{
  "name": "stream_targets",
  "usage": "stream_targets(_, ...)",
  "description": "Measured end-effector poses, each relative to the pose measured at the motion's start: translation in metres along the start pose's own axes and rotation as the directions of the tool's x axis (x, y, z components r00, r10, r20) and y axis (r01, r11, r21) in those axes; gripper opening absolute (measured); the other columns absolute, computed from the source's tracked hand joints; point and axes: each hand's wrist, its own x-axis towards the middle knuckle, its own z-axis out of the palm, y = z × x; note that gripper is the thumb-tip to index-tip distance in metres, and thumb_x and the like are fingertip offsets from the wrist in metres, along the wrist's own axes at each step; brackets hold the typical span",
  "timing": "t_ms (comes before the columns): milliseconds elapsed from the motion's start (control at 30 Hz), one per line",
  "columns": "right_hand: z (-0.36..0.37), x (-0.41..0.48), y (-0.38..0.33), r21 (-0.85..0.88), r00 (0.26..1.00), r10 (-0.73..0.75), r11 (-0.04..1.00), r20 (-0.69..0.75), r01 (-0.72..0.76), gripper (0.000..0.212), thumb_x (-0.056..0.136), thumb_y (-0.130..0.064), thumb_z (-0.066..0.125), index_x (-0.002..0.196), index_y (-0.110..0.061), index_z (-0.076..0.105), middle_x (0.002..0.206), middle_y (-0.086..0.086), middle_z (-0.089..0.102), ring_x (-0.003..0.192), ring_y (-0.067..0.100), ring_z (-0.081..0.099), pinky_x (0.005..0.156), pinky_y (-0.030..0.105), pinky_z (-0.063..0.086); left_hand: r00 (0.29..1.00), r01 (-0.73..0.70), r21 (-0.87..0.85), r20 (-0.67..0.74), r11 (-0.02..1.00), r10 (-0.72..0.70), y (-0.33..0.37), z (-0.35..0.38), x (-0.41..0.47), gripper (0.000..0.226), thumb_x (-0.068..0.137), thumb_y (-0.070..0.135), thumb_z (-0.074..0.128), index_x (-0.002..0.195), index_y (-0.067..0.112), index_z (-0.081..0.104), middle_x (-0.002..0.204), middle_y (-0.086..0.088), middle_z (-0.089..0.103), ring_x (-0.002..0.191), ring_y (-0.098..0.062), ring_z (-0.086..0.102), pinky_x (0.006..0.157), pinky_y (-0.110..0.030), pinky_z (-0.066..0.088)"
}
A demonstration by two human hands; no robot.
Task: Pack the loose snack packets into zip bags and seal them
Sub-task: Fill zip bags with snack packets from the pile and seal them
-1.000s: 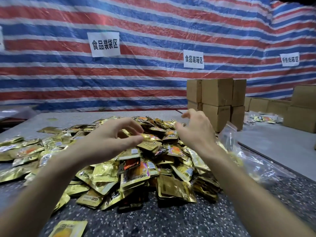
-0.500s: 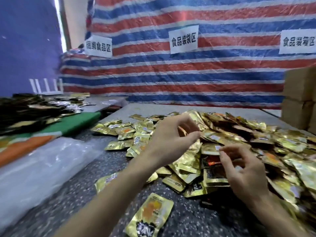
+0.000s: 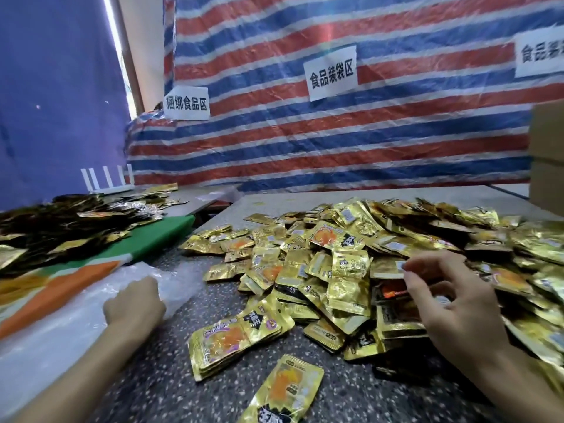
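A big heap of gold snack packets [image 3: 351, 264] covers the speckled table [image 3: 171, 389] from the middle to the right. A small neat stack of packets [image 3: 238, 340] lies in front of the heap, and a single packet [image 3: 287, 389] lies nearer me. Clear zip bags [image 3: 61, 328] lie flat at the left. My left hand [image 3: 134, 303] is on them, fingers curled down into the bunched plastic. My right hand [image 3: 451, 303] hovers over the heap with loosely bent fingers, its fingertips touching a packet's edge.
A green and orange board [image 3: 158, 236] at the left carries another pile of darker packets [image 3: 61, 227]. A white rack [image 3: 106, 178] stands behind it. Cardboard boxes [image 3: 546, 157] stand at the right edge. A striped tarp with paper signs [image 3: 331, 73] closes the back.
My view has swung left. My left hand left the heap and dropped to the clear bags at the left. A small stack of packets now lies on the table. My right hand stays at the heap.
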Motion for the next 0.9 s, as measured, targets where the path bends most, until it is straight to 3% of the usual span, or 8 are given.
stream_targets(133, -0.001, 0.000, -0.001, 0.002, 1.000, 0.010, 1.000, 0.012, -0.010, 0.027, 0.085, 0.003, 0.069, 0.088, -0.024, 0.064, 0.082, -0.005, 0.065, 0.077, 0.012, 0.065, 0.063, 0.025, 0.054, 1.000, -0.004, -0.087, -0.023, 0.996, 0.002, 0.000, -0.019, 0.003, 0.044, 0.077, 0.038, 0.082, 0.058, 0.013, 0.052, 0.062, -0.004, 0.060, 0.064, -0.025, 0.060, 0.060, -0.028, 0.036)
stream_targets(300, -0.003, 0.002, -0.003, -0.014, 0.998, 0.060, 0.998, 0.002, -0.060, 0.027, 0.086, 0.001, 0.070, 0.086, -0.026, 0.065, 0.088, -0.012, 0.067, 0.079, 0.012, 0.065, 0.066, 0.019, 0.052, 0.991, -0.075, -0.206, -0.121, 0.976, 0.050, 0.018, -0.058, 0.000, 0.042, 0.098, 0.043, 0.053, 0.069, 0.013, 0.057, 0.073, -0.010, 0.064, 0.075, -0.031, 0.062, 0.073, -0.036, 0.049)
stream_targets(400, -0.005, 0.002, -0.007, 0.003, 0.996, 0.093, 0.996, -0.003, -0.093, 0.029, 0.086, -0.004, 0.072, 0.085, -0.033, 0.067, 0.091, -0.011, 0.068, 0.080, 0.012, 0.066, 0.066, 0.020, 0.054, 0.946, -0.323, -0.451, -0.154, 0.832, 0.285, 0.046, -0.089, -0.018, 0.026, 0.100, 0.025, 0.055, 0.077, 0.019, 0.064, 0.074, -0.006, 0.070, 0.071, -0.031, 0.066, 0.070, -0.040, 0.053)
stream_targets(500, -0.009, 0.004, -0.013, 0.113, 0.980, 0.195, 0.973, 0.043, -0.199, 0.019, 0.082, -0.038, 0.076, 0.098, -0.045, 0.069, 0.097, -0.013, 0.071, 0.088, 0.009, 0.068, 0.069, 0.025, 0.058, 0.819, -0.367, -0.826, -0.069, 0.427, 0.570, 0.079, -0.124, -0.053, 0.009, 0.094, 0.009, 0.062, 0.100, 0.014, 0.066, 0.084, -0.007, 0.077, 0.070, -0.027, 0.073, 0.061, -0.034, 0.056)
stream_targets(567, -0.013, 0.006, -0.013, 0.109, 0.968, 0.229, 0.965, 0.105, -0.240, 0.040, 0.076, -0.059, 0.078, 0.113, -0.051, 0.065, 0.110, -0.021, 0.069, 0.104, -0.001, 0.065, 0.079, 0.022, 0.054, 0.664, -0.297, -0.931, -0.042, 0.212, 0.746, 0.098, -0.142, -0.075, 0.016, 0.086, 0.014, 0.067, 0.100, 0.007, 0.068, 0.091, -0.013, 0.077, 0.078, -0.031, 0.074, 0.065, -0.034, 0.061)
stream_targets(700, -0.014, 0.013, -0.016, 0.409, 0.934, 0.284, 0.842, 0.216, -0.351, 0.068, 0.062, -0.057, 0.077, 0.127, -0.049, 0.060, 0.129, -0.016, 0.067, 0.124, 0.005, 0.060, 0.101, 0.035, 0.045, 0.421, -0.146, -0.984, -0.160, -0.107, 0.893, 0.142, -0.147, -0.109, 0.016, 0.083, 0.010, 0.073, 0.097, 0.001, 0.073, 0.095, -0.023, 0.074, 0.083, -0.034, 0.074, 0.070, -0.032, 0.059)
stream_targets(833, -0.022, 0.019, -0.014, 0.731, 0.902, 0.309, 0.531, 0.303, -0.428, 0.093, 0.056, -0.049, 0.094, 0.125, 0.005, 0.061, 0.122, 0.036, 0.063, 0.113, 0.050, 0.062, 0.094, 0.066, 0.048, 0.354, -0.080, -0.980, -0.197, -0.180, 0.914, 0.186, -0.124, -0.133, 0.013, 0.080, 0.008, 0.076, 0.093, 0.006, 0.077, 0.091, -0.022, 0.075, 0.084, -0.031, 0.072, 0.076, -0.033, 0.059)
stream_targets(900, -0.030, 0.022, -0.015, 0.768, 0.884, 0.373, 0.465, 0.281, -0.440, 0.077, 0.060, -0.039, 0.094, 0.107, 0.013, 0.061, 0.097, 0.045, 0.056, 0.090, 0.055, 0.057, 0.083, 0.065, 0.046, 0.263, -0.114, -0.982, -0.176, -0.150, 0.949, 0.194, -0.121, -0.131, 0.022, 0.083, 0.025, 0.078, 0.097, 0.009, 0.077, 0.102, -0.020, 0.074, 0.090, -0.031, 0.070, 0.080, -0.033, 0.059)
